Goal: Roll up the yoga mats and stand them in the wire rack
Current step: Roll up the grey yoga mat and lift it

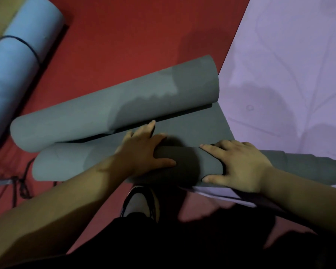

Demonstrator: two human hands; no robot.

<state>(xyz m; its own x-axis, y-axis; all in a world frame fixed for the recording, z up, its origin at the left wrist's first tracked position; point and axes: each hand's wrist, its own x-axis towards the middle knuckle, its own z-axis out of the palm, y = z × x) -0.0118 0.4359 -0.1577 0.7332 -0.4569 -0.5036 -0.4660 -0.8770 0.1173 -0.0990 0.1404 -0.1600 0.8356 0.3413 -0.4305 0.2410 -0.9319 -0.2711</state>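
Partly shadowed, the grey mat [113, 111] hides its core; both hands' fingers [211, 147] press flat, gripping nothing.

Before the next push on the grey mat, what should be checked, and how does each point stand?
1. Both hands on the near roll: ok. Left hand and right hand press flat on it.
2. Near roll even end to end: cannot tell; its right end runs off towards the edge.
3. Far roll of the grey mat out of the way: not ok, it lies right ahead, with little flat mat between.
4. Shoe clear of the roll: ok, it is behind it.
5. Blue mat already rolled and tied: ok.
6. Wire rack ready: cannot tell.
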